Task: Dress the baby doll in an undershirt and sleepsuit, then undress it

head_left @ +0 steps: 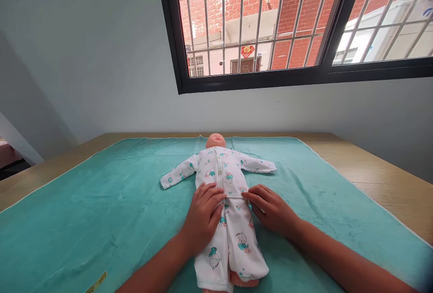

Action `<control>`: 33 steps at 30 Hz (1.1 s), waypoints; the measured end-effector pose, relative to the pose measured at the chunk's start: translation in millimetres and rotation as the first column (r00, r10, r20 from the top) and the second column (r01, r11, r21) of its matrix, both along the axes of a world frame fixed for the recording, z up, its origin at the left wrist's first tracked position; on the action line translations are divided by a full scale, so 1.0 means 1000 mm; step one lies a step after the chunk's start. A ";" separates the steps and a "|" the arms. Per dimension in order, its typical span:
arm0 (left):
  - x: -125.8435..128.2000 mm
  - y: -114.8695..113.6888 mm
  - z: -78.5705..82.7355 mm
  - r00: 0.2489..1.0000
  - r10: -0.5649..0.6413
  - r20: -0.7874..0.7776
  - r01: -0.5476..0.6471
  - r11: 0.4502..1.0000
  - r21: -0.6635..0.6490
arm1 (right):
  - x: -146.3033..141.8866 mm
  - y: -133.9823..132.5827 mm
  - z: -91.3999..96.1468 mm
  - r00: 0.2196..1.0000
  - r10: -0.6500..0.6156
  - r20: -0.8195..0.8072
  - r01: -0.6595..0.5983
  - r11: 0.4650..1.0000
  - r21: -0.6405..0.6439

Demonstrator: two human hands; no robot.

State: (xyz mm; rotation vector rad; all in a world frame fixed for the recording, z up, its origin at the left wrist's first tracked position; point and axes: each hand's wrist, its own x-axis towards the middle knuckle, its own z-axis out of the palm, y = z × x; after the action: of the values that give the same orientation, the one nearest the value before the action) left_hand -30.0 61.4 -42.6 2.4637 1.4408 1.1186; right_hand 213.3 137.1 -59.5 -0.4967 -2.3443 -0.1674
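A baby doll [215,140] lies on its back, head away from me, in a white printed long-sleeved shirt [206,164] and matching trousers [241,243]. The shirt is fastened down the front, and its sleeves spread to both sides. My left hand [204,216] rests on the doll's left-hand side in view, fingers stretched over the shirt's lower front at the hem. At the other end of the hem, my right hand [270,207] has its fingers bent together on the shirt's edge; its thumb is mostly hidden. Part of a foot shows below the trouser leg.
A turquoise cloth [111,198] with a pale edge covers much of the wooden table [368,167]. A yellow label [96,282] lies at its near left. Behind the table stand a grey wall [101,58] and a barred, black-framed window [253,81].
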 end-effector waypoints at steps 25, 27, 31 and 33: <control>-0.145 0.059 -0.035 0.774 0.616 -0.145 -0.630 0.771 -0.088 | 0.065 0.067 -0.022 0.872 -0.488 0.043 0.481 0.837 -0.260; -0.152 0.059 -0.036 0.756 0.622 -0.204 -0.654 0.731 -0.195 | 0.068 0.075 -0.032 0.829 -0.550 0.099 0.553 0.782 -0.287; -0.154 0.060 -0.035 0.718 0.654 -0.238 -0.696 0.681 -0.228 | 0.068 0.085 -0.041 0.775 -0.617 0.133 0.619 0.701 -0.355; -0.154 0.060 -0.034 0.693 0.680 -0.240 -0.721 0.656 -0.223 | 0.067 0.090 -0.037 0.752 -0.647 0.130 0.637 0.660 -0.399</control>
State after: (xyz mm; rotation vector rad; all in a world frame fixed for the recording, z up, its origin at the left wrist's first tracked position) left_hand -184.1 121.4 -76.2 1.7973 2.5210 0.6985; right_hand 280.7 226.8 -96.3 -1.5435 -2.0713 0.0289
